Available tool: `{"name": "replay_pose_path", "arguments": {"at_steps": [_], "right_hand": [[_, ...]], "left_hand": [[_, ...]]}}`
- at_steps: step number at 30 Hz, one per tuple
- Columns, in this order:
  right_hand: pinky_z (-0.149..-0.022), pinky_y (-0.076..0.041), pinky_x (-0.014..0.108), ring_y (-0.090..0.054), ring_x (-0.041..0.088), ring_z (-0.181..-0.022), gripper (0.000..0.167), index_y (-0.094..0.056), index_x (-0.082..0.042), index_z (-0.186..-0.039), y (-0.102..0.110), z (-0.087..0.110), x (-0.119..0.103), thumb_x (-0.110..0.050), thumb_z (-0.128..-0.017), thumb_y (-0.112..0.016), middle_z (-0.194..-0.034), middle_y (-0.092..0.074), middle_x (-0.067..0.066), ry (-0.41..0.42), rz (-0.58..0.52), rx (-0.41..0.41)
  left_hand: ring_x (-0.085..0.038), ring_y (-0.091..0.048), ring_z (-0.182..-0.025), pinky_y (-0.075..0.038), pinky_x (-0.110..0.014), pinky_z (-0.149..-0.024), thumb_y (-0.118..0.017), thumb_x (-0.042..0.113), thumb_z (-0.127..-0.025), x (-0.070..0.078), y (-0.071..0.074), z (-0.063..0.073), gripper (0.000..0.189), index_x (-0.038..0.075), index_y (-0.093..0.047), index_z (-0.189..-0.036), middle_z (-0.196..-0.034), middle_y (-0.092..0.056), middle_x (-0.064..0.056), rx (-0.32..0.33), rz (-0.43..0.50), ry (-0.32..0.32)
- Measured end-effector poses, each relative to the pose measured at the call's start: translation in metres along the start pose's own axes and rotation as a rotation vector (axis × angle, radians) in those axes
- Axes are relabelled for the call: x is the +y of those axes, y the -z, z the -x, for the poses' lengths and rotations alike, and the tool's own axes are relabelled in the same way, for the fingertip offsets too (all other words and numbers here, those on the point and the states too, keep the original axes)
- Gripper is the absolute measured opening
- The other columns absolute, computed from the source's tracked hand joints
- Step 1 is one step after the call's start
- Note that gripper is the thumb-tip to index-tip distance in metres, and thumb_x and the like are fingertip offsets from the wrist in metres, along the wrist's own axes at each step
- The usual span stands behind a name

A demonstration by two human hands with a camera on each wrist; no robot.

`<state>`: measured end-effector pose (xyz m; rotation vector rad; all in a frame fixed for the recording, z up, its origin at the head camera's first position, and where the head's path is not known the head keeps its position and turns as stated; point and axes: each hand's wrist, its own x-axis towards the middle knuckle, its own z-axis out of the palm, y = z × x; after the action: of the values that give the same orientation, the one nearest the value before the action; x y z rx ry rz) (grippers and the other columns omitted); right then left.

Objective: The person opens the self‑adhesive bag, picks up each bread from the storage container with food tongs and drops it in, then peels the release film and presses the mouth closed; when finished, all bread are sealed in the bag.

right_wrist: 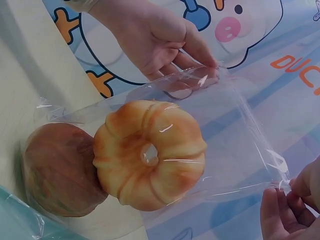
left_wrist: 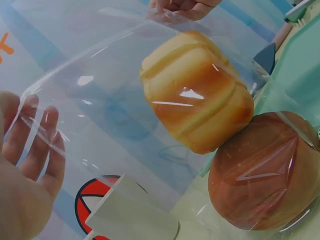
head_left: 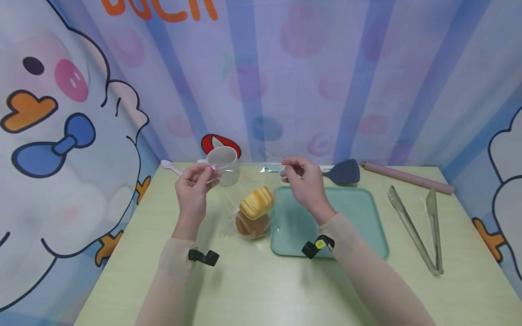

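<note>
A clear plastic bag is stretched between both hands over the table. My left hand pinches one upper corner of it between thumb and fingers. The opposite corner is pinched by my right hand. Inside the bag, a round brown bun lies low near the bottom. Above it, leaning against it, is a golden ring-shaped bread; its centre hole shows in the right wrist view. The bag's top edge runs between the two hands, above both breads.
A green tray lies right of the bag, partly behind the right forearm. Behind stand a clear handled cup, a pale spoon and a dark spatula. Metal tongs and a pink rolling pin lie at the right.
</note>
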<state>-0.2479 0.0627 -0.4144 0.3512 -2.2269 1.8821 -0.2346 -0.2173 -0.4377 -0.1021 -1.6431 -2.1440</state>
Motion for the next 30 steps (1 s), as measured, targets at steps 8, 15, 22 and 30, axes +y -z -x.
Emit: {"name": "replay_pose_path", "arguments": {"at_steps": [8, 15, 22, 30], "right_hand": [[-0.07, -0.062, 0.027, -0.073, 0.023, -0.084, 0.021, -0.076, -0.003, -0.113, 0.0, 0.0, 0.002, -0.007, -0.104, -0.058, -0.11, -0.072, 0.013, 0.069, 0.063, 0.069], [-0.076, -0.06, 0.024, -0.075, 0.023, -0.095, 0.019, -0.077, -0.004, -0.111, -0.002, 0.001, -0.002, -0.007, -0.104, -0.059, -0.107, -0.071, 0.012, 0.163, 0.079, 0.088], [-0.073, -0.064, 0.028, -0.073, 0.012, -0.08, 0.02, -0.078, -0.002, -0.108, -0.004, 0.003, -0.008, -0.003, -0.104, -0.059, -0.104, -0.068, 0.015, 0.186, 0.005, 0.075], [-0.074, -0.065, 0.034, -0.073, 0.033, -0.087, 0.02, -0.076, 0.001, -0.112, -0.002, 0.001, -0.009, -0.002, -0.103, -0.058, -0.109, -0.067, 0.021, 0.145, 0.016, 0.063]], "left_hand": [[-0.018, -0.078, -0.078, -0.065, -0.032, -0.076, -0.069, 0.018, -0.104, -0.001, -0.009, 0.0, 0.019, 0.003, -0.066, -0.115, -0.105, -0.076, -0.022, 0.058, -0.13, -0.083], [-0.019, -0.077, -0.089, -0.063, -0.031, -0.085, -0.06, 0.017, -0.109, 0.0, -0.009, 0.001, 0.01, 0.008, -0.061, -0.11, -0.104, -0.078, -0.016, 0.059, -0.119, -0.074], [-0.026, -0.079, -0.091, -0.064, -0.036, -0.085, -0.049, 0.025, -0.112, 0.004, -0.009, 0.004, 0.012, 0.014, -0.049, -0.113, -0.111, -0.078, -0.018, -0.033, -0.074, -0.02], [-0.027, -0.08, -0.078, -0.065, -0.037, -0.07, -0.057, 0.023, -0.11, 0.007, -0.012, 0.006, 0.018, 0.006, -0.055, -0.115, -0.105, -0.08, -0.011, -0.04, -0.064, 0.055]]}}
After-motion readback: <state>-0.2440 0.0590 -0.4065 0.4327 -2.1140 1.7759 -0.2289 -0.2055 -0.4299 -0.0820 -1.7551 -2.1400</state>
